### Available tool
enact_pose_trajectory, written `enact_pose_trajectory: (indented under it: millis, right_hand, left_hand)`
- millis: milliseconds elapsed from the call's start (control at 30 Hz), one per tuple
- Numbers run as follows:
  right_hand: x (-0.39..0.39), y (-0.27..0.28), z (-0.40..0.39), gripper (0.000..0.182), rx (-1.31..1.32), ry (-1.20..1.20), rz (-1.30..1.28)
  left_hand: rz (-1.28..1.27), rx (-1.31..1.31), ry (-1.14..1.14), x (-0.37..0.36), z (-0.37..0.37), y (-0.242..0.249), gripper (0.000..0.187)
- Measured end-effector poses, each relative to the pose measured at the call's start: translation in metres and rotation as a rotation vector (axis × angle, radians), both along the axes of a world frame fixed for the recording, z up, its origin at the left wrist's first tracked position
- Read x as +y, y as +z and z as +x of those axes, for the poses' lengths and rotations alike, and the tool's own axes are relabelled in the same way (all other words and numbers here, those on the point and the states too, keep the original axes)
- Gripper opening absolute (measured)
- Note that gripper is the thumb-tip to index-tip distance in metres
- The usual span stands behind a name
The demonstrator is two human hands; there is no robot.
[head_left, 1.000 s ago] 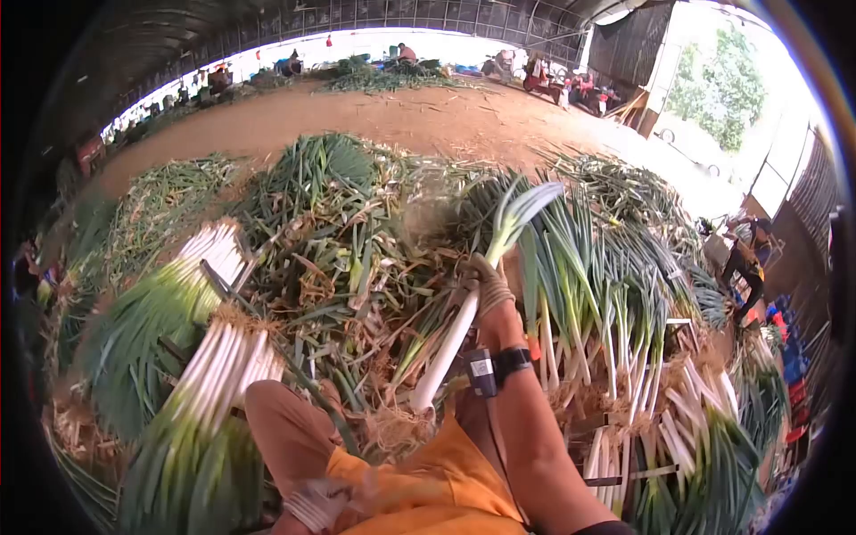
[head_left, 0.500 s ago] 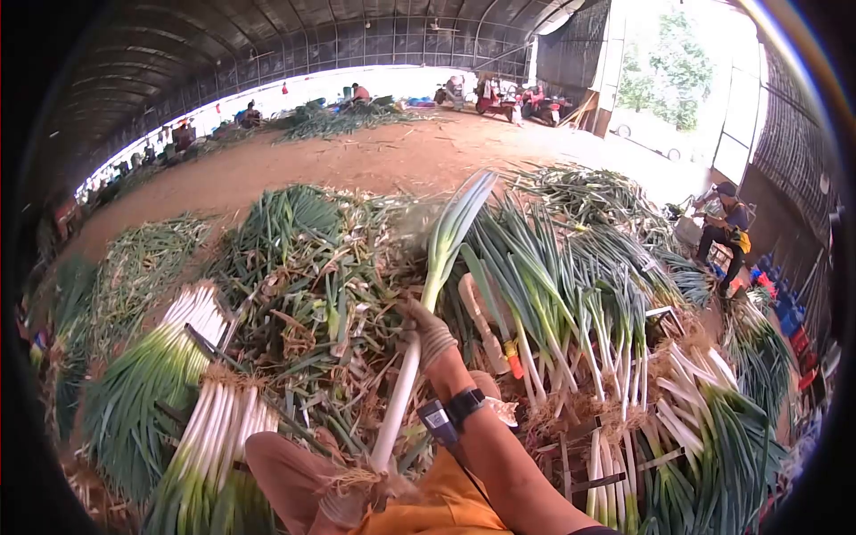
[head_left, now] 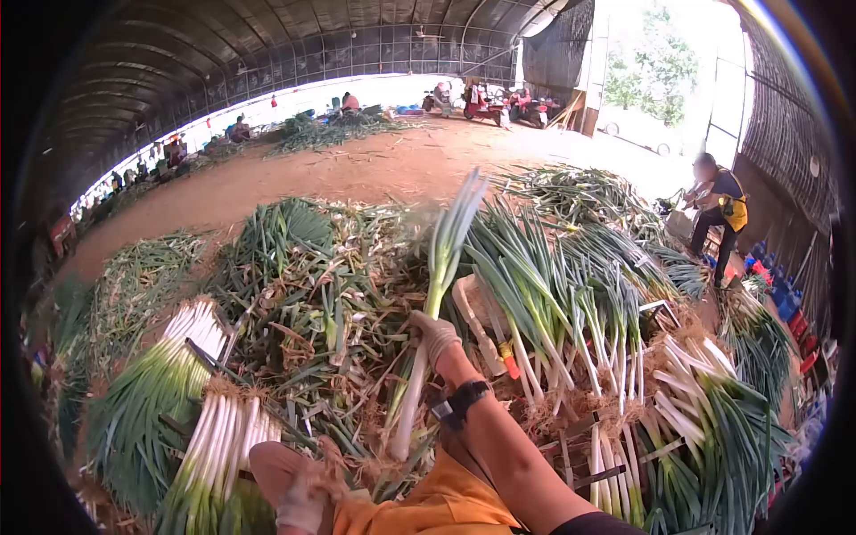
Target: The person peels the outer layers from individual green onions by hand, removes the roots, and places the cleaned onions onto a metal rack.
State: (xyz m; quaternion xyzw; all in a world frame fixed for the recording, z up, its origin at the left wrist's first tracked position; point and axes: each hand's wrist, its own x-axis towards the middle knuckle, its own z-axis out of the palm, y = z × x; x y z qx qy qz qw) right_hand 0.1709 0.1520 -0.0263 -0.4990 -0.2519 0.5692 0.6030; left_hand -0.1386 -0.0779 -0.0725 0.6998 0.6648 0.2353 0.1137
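My right hand (head_left: 434,337), in a pale glove with a dark band at the wrist, is wrapped round the middle of a leek (head_left: 413,392). The leek slants across the view, green leaves pointing up and away, its white end near my lap. My left hand (head_left: 303,504), also gloved, is low by my knee, apart from the leek. Motion smears it, so its fingers and anything in them do not show clearly. Several more leeks (head_left: 526,294) lie right of my right hand, beside a pale stool-like object (head_left: 479,321) with a red and yellow handle.
A heap of leaf trimmings (head_left: 303,303) spreads ahead. Bundled leeks lie in metal racks at left (head_left: 218,446) and right (head_left: 713,401). A person in a yellow apron (head_left: 720,209) is at the right. Scooters (head_left: 486,105) and other people are far back.
My left hand has moved left, away from the leek's root end. The roots that hung there no longer show clearly. My right hand still grips the leek, whose lower end has swung slightly right.
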Motion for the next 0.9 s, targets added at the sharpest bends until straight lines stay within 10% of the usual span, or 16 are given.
enact_pose_trajectory:
  millis: [67,133,300,433,500,633,700,833,867,900]
  right_hand:
    - [-0.027,0.012,-0.010,0.021,0.134,0.130,0.062]
    - [-0.042,0.014,-0.015,0.024,0.169,0.227,0.111]
    - [-0.070,0.016,-0.040,0.032,0.558,0.497,0.223]
    - [-0.077,0.031,-0.034,0.044,0.744,0.568,0.418]
    - [-0.070,0.029,-0.018,0.029,0.461,0.427,0.324]
    - [-0.091,0.027,0.017,0.029,0.394,0.253,0.287]
    - [-0.121,0.045,0.051,0.033,0.434,0.214,0.402]
    - [-0.174,0.056,0.139,0.038,0.271,0.043,0.591]
    - [-0.202,0.065,0.155,0.039,0.172,-0.054,0.616]
    - [-0.229,0.077,0.172,0.040,0.068,-0.142,0.644]
  left_hand:
    - [0.128,-0.113,-0.050,0.015,0.006,0.000,0.033]
    - [-0.514,-1.517,-0.074,0.035,0.024,0.006,0.037]
    - [-0.512,-1.423,-0.538,0.026,0.120,0.011,0.049]
    - [-0.638,-0.821,-0.218,0.024,0.114,0.031,0.024]
    - [-0.404,-0.640,-0.235,0.036,0.092,-0.036,0.020]
    - [-0.637,-0.508,-0.231,0.025,0.099,0.005,0.024]
    - [-0.972,-0.887,-0.207,0.043,0.073,-0.062,0.019]
    - [-0.805,-1.330,0.030,0.056,0.079,-0.094,0.016]
    - [-0.890,-0.740,-0.082,0.072,0.086,-0.076,0.019]
    - [-0.799,-0.796,-0.085,0.077,0.087,-0.072,0.019]
